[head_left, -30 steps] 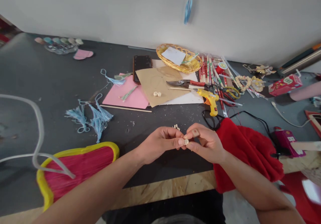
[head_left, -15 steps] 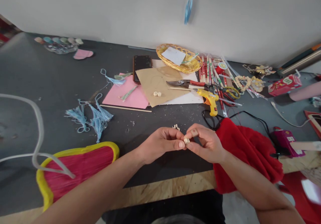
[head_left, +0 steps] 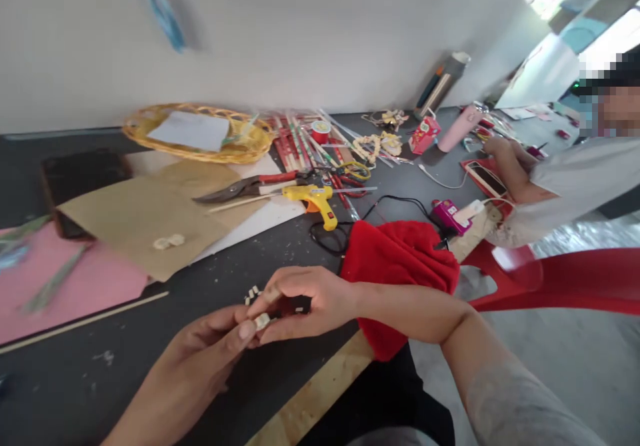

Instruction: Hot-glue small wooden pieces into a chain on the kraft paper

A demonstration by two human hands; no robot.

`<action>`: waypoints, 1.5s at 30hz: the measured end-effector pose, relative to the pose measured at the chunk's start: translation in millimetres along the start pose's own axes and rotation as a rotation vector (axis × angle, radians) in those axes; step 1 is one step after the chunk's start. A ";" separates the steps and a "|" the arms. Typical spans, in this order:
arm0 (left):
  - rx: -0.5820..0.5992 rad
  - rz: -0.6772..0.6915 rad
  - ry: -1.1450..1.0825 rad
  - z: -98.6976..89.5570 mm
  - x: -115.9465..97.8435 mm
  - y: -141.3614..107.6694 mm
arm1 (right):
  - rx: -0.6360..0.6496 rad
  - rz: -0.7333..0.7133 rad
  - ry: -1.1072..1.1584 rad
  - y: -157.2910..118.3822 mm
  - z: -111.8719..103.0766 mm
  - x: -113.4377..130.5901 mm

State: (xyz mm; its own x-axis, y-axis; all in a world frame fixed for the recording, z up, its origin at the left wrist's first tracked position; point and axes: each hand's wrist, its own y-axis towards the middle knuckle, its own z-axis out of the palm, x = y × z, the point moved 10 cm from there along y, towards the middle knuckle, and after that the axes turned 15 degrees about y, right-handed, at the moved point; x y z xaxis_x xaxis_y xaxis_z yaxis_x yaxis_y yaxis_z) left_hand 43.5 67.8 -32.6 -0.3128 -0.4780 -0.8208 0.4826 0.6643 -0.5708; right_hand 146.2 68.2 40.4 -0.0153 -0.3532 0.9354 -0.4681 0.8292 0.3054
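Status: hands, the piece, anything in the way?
Left hand and right hand pinching small cream piece. Pale bits on table just beyond. Right forearm crosses red cloth; nothing apparently blocking.

No word or number is legible. The red drink carton [head_left: 424, 135] bears a green oval with pale marks, too small to make out. The spool of red thread [head_left: 320, 132] carries a round, pale label with yellowish print on top, its wording blurred. Small bluish print sits on the side of the yellow glue gun [head_left: 314, 199], unreadable. Green marks on the thin sticks [head_left: 297, 145] and a small pale label on the purple box [head_left: 451, 218] are likewise too blurred to read
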 end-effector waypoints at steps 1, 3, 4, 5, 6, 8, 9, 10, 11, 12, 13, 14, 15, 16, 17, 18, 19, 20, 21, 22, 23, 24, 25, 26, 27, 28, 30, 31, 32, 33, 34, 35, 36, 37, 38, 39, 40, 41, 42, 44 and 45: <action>0.026 -0.009 0.004 3.4 -0.7 -0.5 | 0.013 0.004 -0.003 0.6 1.2 -0.1; 0.035 -0.013 0.014 5.8 -2.9 -1.2 | 0.035 -0.006 -0.001 1.9 3.5 2.3; 0.035 -0.016 0.021 6.2 -3.5 -1.3 | 0.041 -0.010 -0.001 2.4 4.2 3.4; 0.029 -0.017 0.023 5.9 -4.1 -1.4 | 0.042 -0.014 -0.003 3.0 4.2 4.5; 0.024 -0.017 0.022 5.4 -4.7 -1.4 | 0.037 -0.015 -0.010 3.4 3.6 4.9; 0.007 -0.009 0.008 3.2 -5.9 -1.5 | 0.014 -0.016 -0.030 4.1 0.6 5.0; -0.004 -0.004 -0.001 1.6 -6.3 -1.4 | -0.001 -0.015 -0.039 4.4 -1.7 4.8; -0.013 0.001 -0.011 0.0 -6.4 -1.2 | -0.021 -0.018 -0.046 4.6 -4.6 4.9; -0.023 0.009 -0.022 -1.6 -6.6 -0.8 | -0.046 -0.024 -0.048 4.7 -8.2 5.4; -0.029 0.019 -0.033 -2.9 -6.6 -0.2 | -0.077 -0.037 -0.045 4.6 -12.8 6.7; -0.033 0.030 -0.045 -3.8 -6.7 0.5 | -0.119 -0.051 -0.038 4.1 -18.4 8.1; -0.037 0.044 -0.058 -4.6 -7.1 1.1 | -0.171 -0.058 -0.025 3.3 -25.3 8.9; -0.039 0.059 -0.068 -4.9 -7.7 1.5 | -0.229 -0.055 -0.005 1.9 -32.6 8.7; -0.044 0.079 -0.081 -5.3 -8.9 1.6 | -0.286 -0.040 0.027 0.2 -40.0 6.8; -0.045 0.099 -0.094 -5.1 -10.3 1.4 | -0.346 -0.012 0.070 -2.0 -47.3 3.1; -0.048 0.129 -0.110 -5.1 -13.1 0.7 | -0.397 0.021 0.128 -4.3 -53.5 -1.8; -0.039 0.157 -0.128 -3.8 -15.8 -0.1 | -0.438 0.051 0.199 -6.5 -58.4 -7.3; -0.035 0.177 -0.155 -3.1 -17.8 -0.9 | -0.468 0.074 0.272 -8.2 -61.9 -12.7; -0.026 0.194 -0.181 -2.0 -19.5 -1.4 | -0.490 0.084 0.329 -9.5 -64.8 -16.8; -0.017 0.198 -0.199 -1.1 -20.0 -1.6 | -0.504 0.095 0.368 -10.3 -66.8 -20.7; -0.016 0.206 -0.217 -1.0 -20.6 -1.6 | -0.519 0.094 0.397 -11.0 -68.8 -23.2; -0.017 0.214 -0.232 -1.3 -20.9 -1.5 | -0.527 0.094 0.418 -11.5 -69.9 -25.6; -0.015 0.222 -0.247 -1.4 -20.9 -1.2 | -0.532 0.092 0.437 -11.8 -70.4 -27.4; -0.008 0.228 -0.259 -1.0 -20.6 -0.9 | -0.534 0.090 0.455 -12.1 -70.4 -29.0; 0.002 0.233 -0.269 -0.2 -20.2 -0.6 | -0.532 0.093 0.471 -12.4 -69.8 -30.7; 0.015 0.240 -0.273 0.8 -19.7 -0.3 | -0.530 0.095 0.487 -12.9 -69.1 -32.3; 0.036 0.249 -0.276 2.8 -18.7 0.1 | -0.528 0.099 0.508 -14.0 -68.1 -35.3; 0.044 0.252 -0.277 3.5 -18.3 0.2 | -0.526 0.104 0.513 -14.6 -67.8 -36.9; 0.050 0.254 -0.279 4.1 -18.0 0.3 | -0.526 0.106 0.516 -15.2 -67.8 -38.2; 0.055 0.255 -0.282 4.5 -17.9 0.4 | -0.526 0.110 0.518 -15.6 -67.9 -39.5; 0.058 0.257 -0.286 4.8 -18.0 0.4 | -0.526 0.115 0.519 -16.0 -68.0 -40.5; 0.060 0.259 -0.289 5.0 -18.2 0.5 | -0.525 0.121 0.519 -16.1 -67.9 -41.2; 0.060 0.259 -0.293 5.0 -18.4 0.7 | -0.526 0.126 0.517 -16.1 -68.0 -41.4; 0.059 0.260 -0.296 4.8 -18.6 0.8 | -0.528 0.131 0.509 -16.1 -68.0 -41.0; 0.058 0.262 -0.299 4.7 -18.9 0.9 | -0.530 0.139 0.493 -16.0 -68.0 -40.6; 0.054 0.266 -0.304 4.5 -19.3 0.9 | -0.533 0.151 0.470 -16.0 -67.9 -40.1; 0.049 0.273 -0.310 4.1 -19.9 0.8 | -0.534 0.164 0.443 -15.9 -67.5 -39.7; 0.040 0.281 -0.317 3.4 -20.7 0.5 | -0.533 0.177 0.415 -15.8 -66.9 -39.3; 0.024 0.293 -0.327 2.0 -21.6 0.1 | -0.528 0.184 0.389 -15.6 -66.0 -38.7; -0.028 0.323 -0.337 -2.5 -24.0 -1.3 | -0.506 0.186 0.352 -14.8 -63.1 -37.0; -0.061 0.343 -0.334 -5.5 -25.6 -2.5 | -0.492 0.175 0.341 -14.2 -61.3 -35.4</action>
State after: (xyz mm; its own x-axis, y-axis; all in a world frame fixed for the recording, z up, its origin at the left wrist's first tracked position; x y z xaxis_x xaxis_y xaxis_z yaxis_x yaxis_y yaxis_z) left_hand 45.8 81.6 -10.3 0.1412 -0.3775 -0.9152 0.4603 0.8435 -0.2769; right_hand 207.6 95.5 13.9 0.2655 -0.1028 0.9586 -0.0213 0.9934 0.1125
